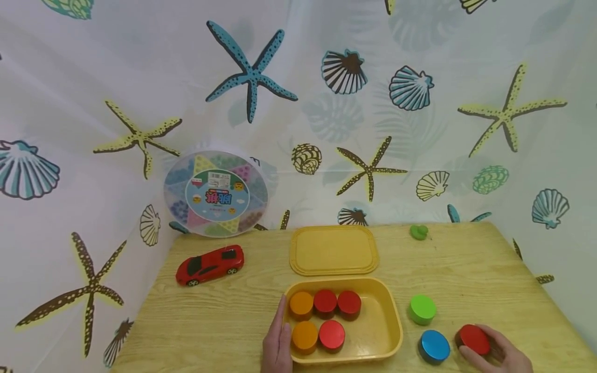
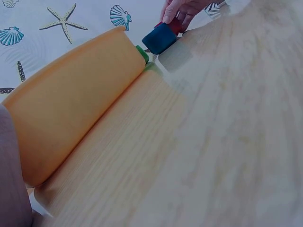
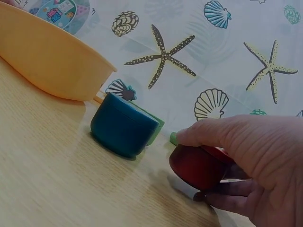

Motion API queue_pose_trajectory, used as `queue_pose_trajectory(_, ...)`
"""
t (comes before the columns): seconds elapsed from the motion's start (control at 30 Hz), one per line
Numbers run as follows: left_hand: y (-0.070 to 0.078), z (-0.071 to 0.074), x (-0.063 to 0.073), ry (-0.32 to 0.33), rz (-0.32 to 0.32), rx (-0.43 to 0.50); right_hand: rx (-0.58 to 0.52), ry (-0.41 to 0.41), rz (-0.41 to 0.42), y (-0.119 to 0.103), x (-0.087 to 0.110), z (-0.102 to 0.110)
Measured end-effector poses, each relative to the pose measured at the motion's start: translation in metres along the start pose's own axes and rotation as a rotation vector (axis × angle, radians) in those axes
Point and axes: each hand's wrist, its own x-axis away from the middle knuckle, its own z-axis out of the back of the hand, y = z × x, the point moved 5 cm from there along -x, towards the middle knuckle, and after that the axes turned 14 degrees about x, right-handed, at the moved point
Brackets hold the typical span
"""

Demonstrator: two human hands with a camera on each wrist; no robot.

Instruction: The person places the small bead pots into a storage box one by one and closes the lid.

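My right hand pinches a red round block between thumb and fingers, at the right of the table. Just left of that block stands a blue round block, with a light green one behind it. My left hand rests against the left side of a yellow plastic box, its fingers straight along the wall. Inside the box are several round blocks: orange ones at the left and red ones beside them. In the right wrist view the held red block is tilted.
Behind the box lies a flat yellow lid. A red toy car stands at the left, and a round Chinese-checkers case leans on the patterned cloth. A small green toy sits near the wooden table's back edge.
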Motion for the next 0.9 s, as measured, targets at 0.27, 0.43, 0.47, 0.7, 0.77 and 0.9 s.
queue_pose_trajectory(0.27, -0.001, 0.001, -0.001, 0.006, -0.034, -0.018, -0.03, 0.02, 0.032, -0.009, -0.001, 0.006)
queue_pose_trajectory(0.43, -0.001, 0.001, -0.001, -0.002, 0.003, 0.007, -0.072, 0.013, 0.039, -0.018, 0.002, 0.007)
queue_pose_trajectory(0.47, -0.001, 0.001, -0.001, -0.005, 0.011, 0.01, -0.079, 0.01, 0.043, -0.021, 0.003, 0.008)
queue_pose_trajectory(0.7, -0.002, 0.001, -0.001, -0.005, 0.026, 0.018, -0.087, 0.067, 0.116, -0.04, 0.012, 0.013)
queue_pose_trajectory(0.77, -0.002, 0.002, -0.001, -0.003, 0.018, 0.014, -0.09, 0.09, 0.152, -0.049, 0.015, 0.014)
queue_pose_trajectory(0.9, -0.002, 0.002, -0.001, -0.001, 0.012, 0.005, -0.093, 0.098, 0.242, -0.069, 0.021, 0.012)
